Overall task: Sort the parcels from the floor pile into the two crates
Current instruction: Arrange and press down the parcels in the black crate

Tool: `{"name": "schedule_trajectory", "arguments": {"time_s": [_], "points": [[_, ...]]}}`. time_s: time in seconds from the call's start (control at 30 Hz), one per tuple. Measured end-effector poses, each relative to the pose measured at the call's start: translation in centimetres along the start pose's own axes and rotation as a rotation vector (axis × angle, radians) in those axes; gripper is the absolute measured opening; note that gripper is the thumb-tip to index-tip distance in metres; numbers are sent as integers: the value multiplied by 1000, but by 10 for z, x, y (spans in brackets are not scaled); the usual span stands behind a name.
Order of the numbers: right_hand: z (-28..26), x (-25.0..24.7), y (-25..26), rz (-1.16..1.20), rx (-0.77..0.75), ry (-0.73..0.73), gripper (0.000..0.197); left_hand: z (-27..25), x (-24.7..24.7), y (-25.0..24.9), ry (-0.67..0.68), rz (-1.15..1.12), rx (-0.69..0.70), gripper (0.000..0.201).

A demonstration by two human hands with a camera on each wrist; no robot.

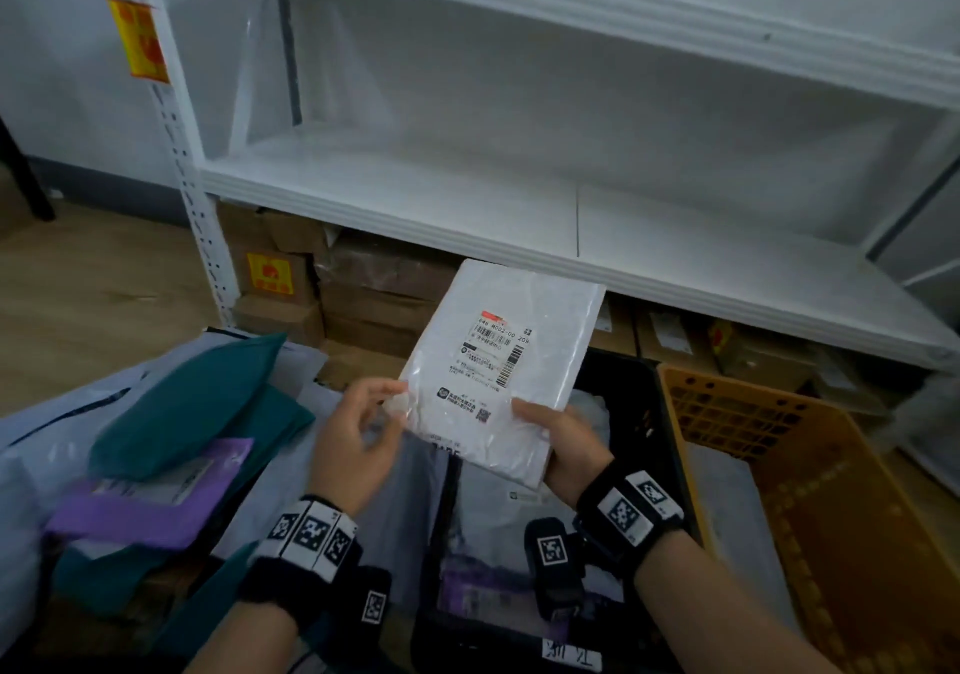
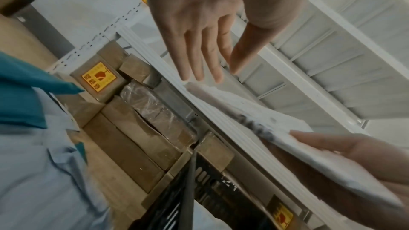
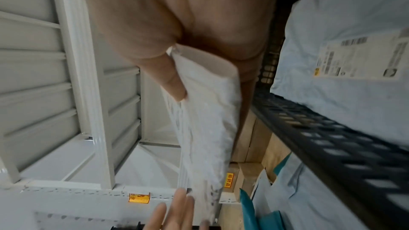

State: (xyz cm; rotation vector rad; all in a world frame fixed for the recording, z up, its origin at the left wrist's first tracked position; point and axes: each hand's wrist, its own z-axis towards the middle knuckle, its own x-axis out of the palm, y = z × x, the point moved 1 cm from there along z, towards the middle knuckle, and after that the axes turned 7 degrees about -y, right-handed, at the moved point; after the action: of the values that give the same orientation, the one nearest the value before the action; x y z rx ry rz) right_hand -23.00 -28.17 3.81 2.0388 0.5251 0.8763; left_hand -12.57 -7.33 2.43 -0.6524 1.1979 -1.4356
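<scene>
A flat white parcel (image 1: 504,361) with a printed label is held up over the black crate (image 1: 662,429). My right hand (image 1: 553,437) grips its lower right corner, thumb on the label side. My left hand (image 1: 366,413) is beside the parcel's lower left edge. In the left wrist view the fingers (image 2: 210,59) are straight, their tips right at the parcel (image 2: 287,137); contact is unclear. The right wrist view shows the thumb (image 3: 172,76) pressed on the parcel (image 3: 210,120). The yellow crate (image 1: 727,408) stands to the right of the black one. Both crates hold pale parcels.
The floor pile at left holds a teal parcel (image 1: 192,408), a purple one (image 1: 156,496) and pale blue-grey bags. A white metal shelf (image 1: 467,195) stands just behind the crates. Cardboard boxes (image 1: 374,299) are stacked beneath it.
</scene>
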Motion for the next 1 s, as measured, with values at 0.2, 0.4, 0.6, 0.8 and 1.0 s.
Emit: {"name": "schedule_trajectory", "arguments": {"time_s": [0.2, 0.4, 0.6, 0.8, 1.0], "points": [[-27, -31, 11, -102, 11, 103, 52, 7, 9, -7, 91, -158, -274, 45], [-42, -42, 12, -242, -110, 131, 55, 6, 21, -12, 128, -200, -306, 17], [-41, -53, 11, -219, -137, 25, 35, 3, 30, -21, 138, -233, -326, 16], [-40, -60, 14, -214, -132, 14, 35, 2, 35, -29, 146, -250, -334, 18], [-33, -74, 14, -195, -129, -13, 34, 5, 52, -34, 128, -264, -374, 16]]}}
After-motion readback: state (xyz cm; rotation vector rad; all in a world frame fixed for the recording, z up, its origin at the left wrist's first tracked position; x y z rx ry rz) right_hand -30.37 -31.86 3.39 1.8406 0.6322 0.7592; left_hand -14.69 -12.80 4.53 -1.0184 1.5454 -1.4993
